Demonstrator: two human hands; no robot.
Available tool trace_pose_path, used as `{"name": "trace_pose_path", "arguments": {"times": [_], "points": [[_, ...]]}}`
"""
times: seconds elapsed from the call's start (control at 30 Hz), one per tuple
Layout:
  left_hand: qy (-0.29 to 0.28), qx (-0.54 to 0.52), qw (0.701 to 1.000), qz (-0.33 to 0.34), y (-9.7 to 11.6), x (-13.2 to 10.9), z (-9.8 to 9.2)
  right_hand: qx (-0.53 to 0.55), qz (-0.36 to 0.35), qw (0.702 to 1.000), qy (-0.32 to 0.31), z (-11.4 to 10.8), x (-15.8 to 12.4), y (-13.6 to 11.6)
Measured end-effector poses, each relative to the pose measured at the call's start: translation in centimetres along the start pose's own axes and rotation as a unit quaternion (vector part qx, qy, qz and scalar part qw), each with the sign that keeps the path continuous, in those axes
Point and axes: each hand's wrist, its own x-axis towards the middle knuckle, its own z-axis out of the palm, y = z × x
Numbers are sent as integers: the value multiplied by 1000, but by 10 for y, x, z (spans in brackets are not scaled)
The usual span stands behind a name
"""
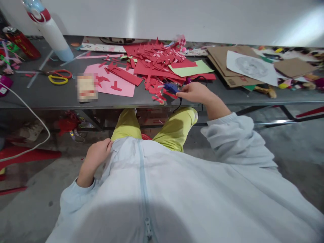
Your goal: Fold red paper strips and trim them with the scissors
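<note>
Pinched in R hand (194, 92): blue tool (171, 88), nr red scraps (151, 86).

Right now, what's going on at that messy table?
Someone sitting at the table has a blue tool in their right hand, close to loose red paper scraps. Their left hand rests by the jacket, away from the table. The scissors lie on the table, off to the left of the pink paper.
</note>
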Motion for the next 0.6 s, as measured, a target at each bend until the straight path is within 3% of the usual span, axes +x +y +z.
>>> {"name": "trace_pose_path", "arguments": {"times": [0.13, 0.3, 0.53, 0.6], "points": [[-6, 4, 1000, 14, 4, 1, 0, -26, 5, 999, 34, 2, -26, -4], [-15, 34, 998, 42, 12, 9, 2, -104, 42, 989, 97, -14, -40, 4], [-8, 95, 989, 109, 34, 37, -16, -153, 109, 966, 178, -54, -21, 63], [2, 100, 987, 124, 39, 47, -23, -170, 98, 959, 204, -70, -19, 84]]}}
